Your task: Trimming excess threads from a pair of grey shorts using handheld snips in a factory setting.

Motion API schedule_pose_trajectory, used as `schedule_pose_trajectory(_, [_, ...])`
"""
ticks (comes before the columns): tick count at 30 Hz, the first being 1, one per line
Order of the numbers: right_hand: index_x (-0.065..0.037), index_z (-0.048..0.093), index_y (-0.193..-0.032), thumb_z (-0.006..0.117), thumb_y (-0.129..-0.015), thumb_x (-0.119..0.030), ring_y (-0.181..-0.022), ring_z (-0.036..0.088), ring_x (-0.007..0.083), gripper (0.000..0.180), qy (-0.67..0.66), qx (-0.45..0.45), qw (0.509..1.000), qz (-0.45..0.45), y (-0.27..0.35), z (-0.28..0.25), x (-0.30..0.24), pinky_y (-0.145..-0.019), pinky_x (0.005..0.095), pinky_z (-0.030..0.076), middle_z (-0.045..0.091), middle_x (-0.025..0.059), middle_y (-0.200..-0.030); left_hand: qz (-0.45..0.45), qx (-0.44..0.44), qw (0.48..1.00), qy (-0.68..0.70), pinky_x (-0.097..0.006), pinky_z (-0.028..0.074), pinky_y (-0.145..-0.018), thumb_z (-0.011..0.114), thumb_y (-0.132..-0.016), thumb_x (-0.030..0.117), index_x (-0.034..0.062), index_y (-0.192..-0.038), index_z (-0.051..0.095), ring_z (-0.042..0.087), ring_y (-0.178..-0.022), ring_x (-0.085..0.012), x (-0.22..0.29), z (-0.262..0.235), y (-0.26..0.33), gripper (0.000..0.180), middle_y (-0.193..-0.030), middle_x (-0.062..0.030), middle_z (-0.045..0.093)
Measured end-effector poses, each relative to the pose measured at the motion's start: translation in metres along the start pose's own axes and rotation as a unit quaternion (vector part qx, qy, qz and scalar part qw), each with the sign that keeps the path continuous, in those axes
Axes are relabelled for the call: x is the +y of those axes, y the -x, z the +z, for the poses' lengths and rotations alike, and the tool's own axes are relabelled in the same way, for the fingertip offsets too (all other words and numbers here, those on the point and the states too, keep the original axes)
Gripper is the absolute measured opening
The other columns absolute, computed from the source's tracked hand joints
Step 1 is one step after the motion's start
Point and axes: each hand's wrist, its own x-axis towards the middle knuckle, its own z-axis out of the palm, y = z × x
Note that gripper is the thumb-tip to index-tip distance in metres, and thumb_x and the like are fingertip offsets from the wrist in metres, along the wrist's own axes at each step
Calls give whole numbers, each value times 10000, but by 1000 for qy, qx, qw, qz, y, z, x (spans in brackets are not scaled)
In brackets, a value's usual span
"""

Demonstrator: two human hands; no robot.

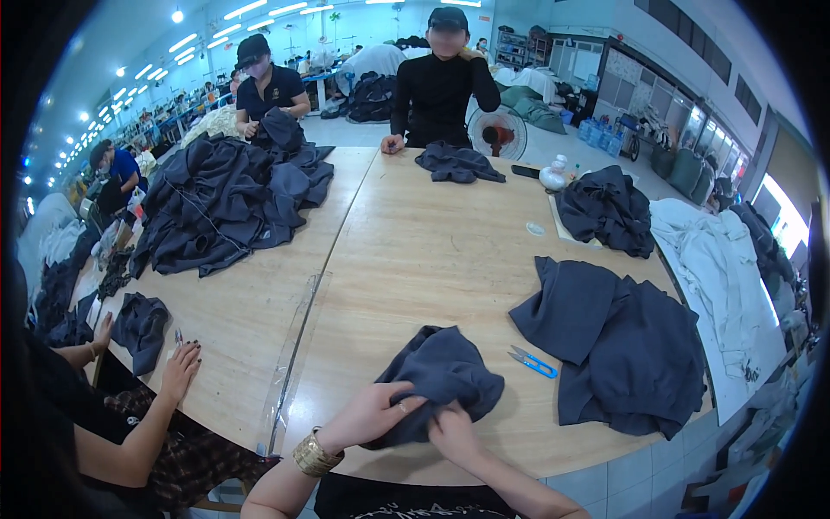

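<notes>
A crumpled dark navy garment (pixel 450 363) is bunched up on the wooden table in front of me. My left hand (pixel 377 415), with a gold cuff on its wrist, grips the garment's near left side, thumb on top and the other fingers partly hidden by cloth. Close beside it, my right hand (pixel 454 437) is closed on the near edge, its fingertips hidden in the fabric. To the right of the garment lie blue-handled thread snips (pixel 533 363), which neither hand touches. Further right, dark garments (pixel 635 350) are laid in a loose stack.
A big heap of dark garments (pixel 229 203) covers the table's far left. A co-worker's hands (pixel 181 368) rest at the left edge. Two people stand across the table (pixel 415 233). A small dark garment (pixel 458 163), phone (pixel 525 171), white bottle (pixel 553 177) and another dark bundle (pixel 603 210) lie far right.
</notes>
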Motion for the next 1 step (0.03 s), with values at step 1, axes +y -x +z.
schedule_pose_trajectory(1, [0, 538, -1119, 641, -756, -147, -1100, 507, 415, 405, -63, -38, 997, 20, 4, 12, 15, -928, 443, 420, 562, 257, -1106, 35, -51, 990, 125, -346, 462, -832, 618, -874, 293, 38, -1182, 565, 635, -954, -279, -5, 7, -4, 404, -988, -232, 642])
